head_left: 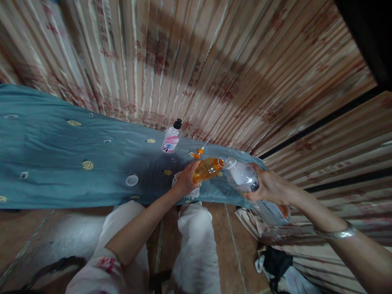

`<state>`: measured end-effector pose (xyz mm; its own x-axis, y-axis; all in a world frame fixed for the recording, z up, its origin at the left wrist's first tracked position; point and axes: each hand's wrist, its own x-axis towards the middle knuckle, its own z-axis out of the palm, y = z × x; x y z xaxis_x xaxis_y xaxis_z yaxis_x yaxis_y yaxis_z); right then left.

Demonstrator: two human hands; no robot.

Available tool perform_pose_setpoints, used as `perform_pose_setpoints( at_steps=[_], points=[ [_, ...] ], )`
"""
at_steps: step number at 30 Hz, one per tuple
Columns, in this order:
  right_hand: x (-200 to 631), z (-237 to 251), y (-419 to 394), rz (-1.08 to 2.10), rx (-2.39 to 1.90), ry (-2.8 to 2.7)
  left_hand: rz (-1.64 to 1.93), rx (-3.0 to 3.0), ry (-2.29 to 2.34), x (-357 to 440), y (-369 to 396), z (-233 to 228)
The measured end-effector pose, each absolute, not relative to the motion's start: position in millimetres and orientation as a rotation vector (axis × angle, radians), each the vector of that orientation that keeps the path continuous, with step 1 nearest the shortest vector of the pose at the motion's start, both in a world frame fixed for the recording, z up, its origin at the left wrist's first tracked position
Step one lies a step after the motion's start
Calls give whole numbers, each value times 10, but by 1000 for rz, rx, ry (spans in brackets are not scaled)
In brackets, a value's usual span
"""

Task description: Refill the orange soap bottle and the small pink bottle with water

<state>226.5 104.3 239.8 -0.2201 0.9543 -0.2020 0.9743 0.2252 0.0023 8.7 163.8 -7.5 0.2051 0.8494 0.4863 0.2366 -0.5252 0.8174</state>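
My left hand (186, 179) is closed around an orange see-through bottle (206, 170), tilted with its open neck pointing right. Wrapped around a large clear plastic bottle (241, 175) is my right hand (266, 185); that bottle leans with its mouth toward the orange bottle's neck. The two mouths meet or nearly meet; I cannot tell whether liquid passes between them. Just behind the orange bottle lies an orange pump top (199, 153) with a thin tube. A crumpled white tissue (193, 192) shows beneath my left hand.
A clear bottle with a pink label and black cap (171, 139) stands by the curtain (196, 81). A small round clear lid (132, 179) lies on the blue-green cloth (58, 155). Dark and white cloth items (275, 261) lie at the lower right, on the tiled floor.
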Motion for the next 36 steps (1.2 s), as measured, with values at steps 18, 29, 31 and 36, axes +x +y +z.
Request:
perform_pose_setpoints(
  at_steps=[18,29,31,36],
  points=[
    [2236,2436,1058,-307,1867,2232,1326,1865,1004,78,1632,-70],
    [2211,2453,1052,-315,1873,2190,1328,1885,1010,85,1636,-71],
    [2208,2460,1051,-326,1861,2188,1332,1878,1012,84,1633,-62],
    [2208,2456,1045,-323,1876,2194,1312,1879,1008,75,1624,-42]
  ],
)
